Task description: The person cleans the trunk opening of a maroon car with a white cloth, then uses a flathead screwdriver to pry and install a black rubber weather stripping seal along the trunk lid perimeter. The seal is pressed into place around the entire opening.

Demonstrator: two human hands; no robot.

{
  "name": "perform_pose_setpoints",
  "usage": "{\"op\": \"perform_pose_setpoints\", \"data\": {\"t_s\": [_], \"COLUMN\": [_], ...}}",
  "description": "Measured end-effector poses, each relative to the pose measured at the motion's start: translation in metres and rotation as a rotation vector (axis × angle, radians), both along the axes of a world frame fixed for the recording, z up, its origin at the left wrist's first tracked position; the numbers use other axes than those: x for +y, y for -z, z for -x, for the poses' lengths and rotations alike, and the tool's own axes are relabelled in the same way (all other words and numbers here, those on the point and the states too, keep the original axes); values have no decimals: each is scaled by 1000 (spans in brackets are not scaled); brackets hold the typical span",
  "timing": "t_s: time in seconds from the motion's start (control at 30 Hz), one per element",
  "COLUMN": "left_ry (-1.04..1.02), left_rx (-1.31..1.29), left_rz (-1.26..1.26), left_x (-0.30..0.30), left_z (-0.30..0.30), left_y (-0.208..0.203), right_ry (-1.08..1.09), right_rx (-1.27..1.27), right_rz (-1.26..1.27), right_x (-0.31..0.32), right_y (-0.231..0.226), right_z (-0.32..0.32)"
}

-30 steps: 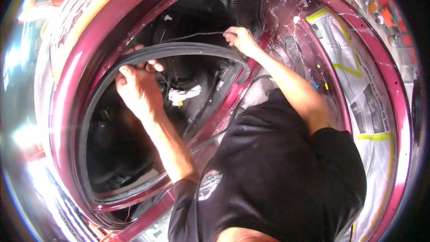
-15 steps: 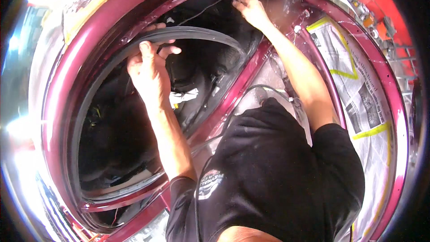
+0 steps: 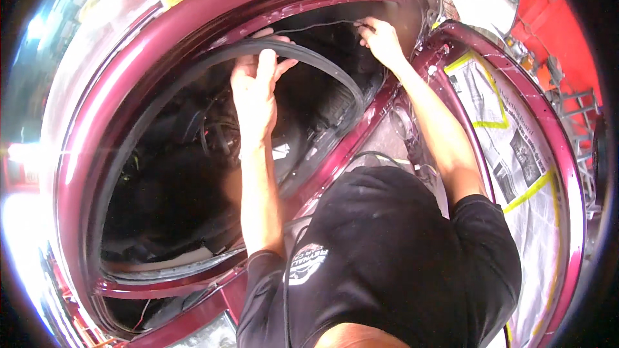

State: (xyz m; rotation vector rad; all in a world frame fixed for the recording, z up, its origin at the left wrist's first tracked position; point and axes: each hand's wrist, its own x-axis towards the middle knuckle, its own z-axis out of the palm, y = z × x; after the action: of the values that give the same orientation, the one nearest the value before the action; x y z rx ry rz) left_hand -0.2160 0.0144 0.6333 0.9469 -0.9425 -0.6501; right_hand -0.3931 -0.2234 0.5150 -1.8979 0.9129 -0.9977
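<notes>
A black rubber weatherstrip [image 3: 325, 69] runs along the burgundy car's door opening [image 3: 109, 84], with its upper stretch sagging away from the frame in a curve. My left hand [image 3: 258, 93] grips this stretch near the top, thumb in front and some fingers behind it. Farther right, a thin dark cord [image 3: 314, 27] is pinched between the fingertips of my right hand [image 3: 382, 40]. From there the cord stretches leftward toward my left hand's fingers; its far end is hidden behind the strip and frame.
To the right stands an open burgundy door [image 3: 541, 116], its inside covered with newspaper [image 3: 516, 148] and yellow tape. A dark cable [image 3: 287, 283] passes by my left side. Beyond the door, a grey metal stand [image 3: 580, 116] is near a red wall [image 3: 548, 9].
My left hand has shifted right and slightly down along the weatherstrip. My right hand has moved right and down with the cord, and the view has tilted a little.
</notes>
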Motion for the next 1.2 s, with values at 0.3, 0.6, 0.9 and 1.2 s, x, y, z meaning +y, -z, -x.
{"op": "perform_pose_setpoints", "data": {"t_s": [0.3, 0.6, 0.9, 1.2], "left_ry": [92, 174, 179, 115], "left_rx": [175, 186, 160, 89], "left_rz": [115, 207, 221, 207], "left_x": [4, 1, 8, 5], "left_z": [-4, -10, -14, -16], "left_y": [33, 50, 53, 69], "right_ry": [-227, 37, 208, 308], "right_rx": [31, 187, 481, 490], "right_rz": [582, 420, 650, 554], "right_x": [83, 44, -4, -45], "right_y": [-80, -70, -66, -36], "right_z": [-36, -10, 0, 53]}}
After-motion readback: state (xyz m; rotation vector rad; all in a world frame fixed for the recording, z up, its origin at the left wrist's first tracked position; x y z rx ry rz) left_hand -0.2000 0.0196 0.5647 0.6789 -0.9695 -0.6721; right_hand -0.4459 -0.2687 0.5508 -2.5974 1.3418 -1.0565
